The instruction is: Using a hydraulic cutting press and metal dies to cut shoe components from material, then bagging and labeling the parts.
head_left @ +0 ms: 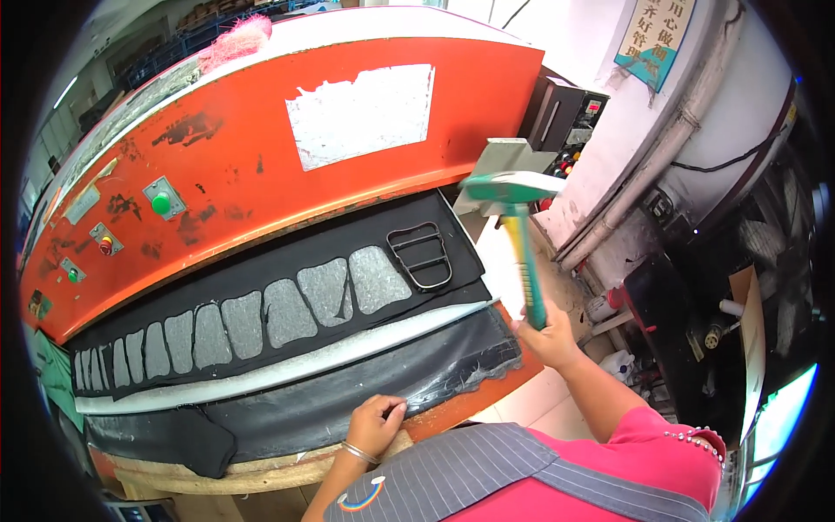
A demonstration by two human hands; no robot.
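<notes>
My right hand (pixel 546 337) is closed around the green handle of a hammer (pixel 528 283). The hammer is raised at the right end of the machine bed, its head blurred by motion. Near the bench's front edge rests my left hand (pixel 376 426), fingers curled in, with no object visible in it. A metal cutting die (pixel 426 262), a rounded frame with crossbars, lies on black material (pixel 239 261) at the right end of the bed. Left of it runs a row of several cut-out openings showing a grey surface (pixel 283 313), larger toward the right.
The orange machine beam (pixel 235 148) spans behind the bed, with a green button (pixel 161 204) at left. A white strip (pixel 296 357) and black sheet (pixel 304 409) run along the front. A grey metal plate (pixel 509 161) juts near the hammer. Pipes (pixel 652 174) line the right wall.
</notes>
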